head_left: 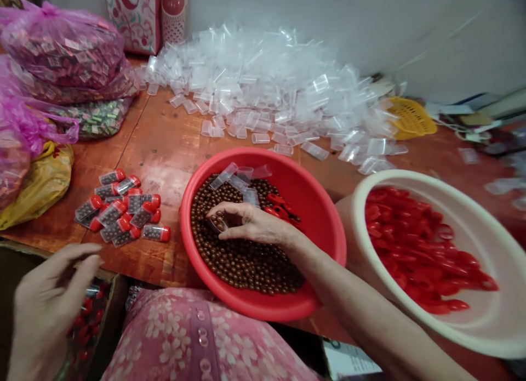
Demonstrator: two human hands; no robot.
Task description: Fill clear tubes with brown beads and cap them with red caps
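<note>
My right hand (255,223) reaches into a red basin (324,233) and pinches a small clear plastic tube (217,222) at the surface of shiny brown balls (263,271). Some balls show inside or against that tube. Several other clear tubes (236,181) and some red caps (279,205) lie on the balls. My left hand (57,299) hovers at the table's front edge, thumb and fingers apart, with nothing visible between them. Just beyond it lies a pile of filled tubes with red caps (115,212).
A large heap of clear tubes (267,85) spreads along the wall. To the right stands a white tub (370,249) of red caps (419,249). Pink bags (66,46) are stacked at the left. Below my left hand is a box (110,310) with red-capped tubes. A yellow basket (413,118) sits behind.
</note>
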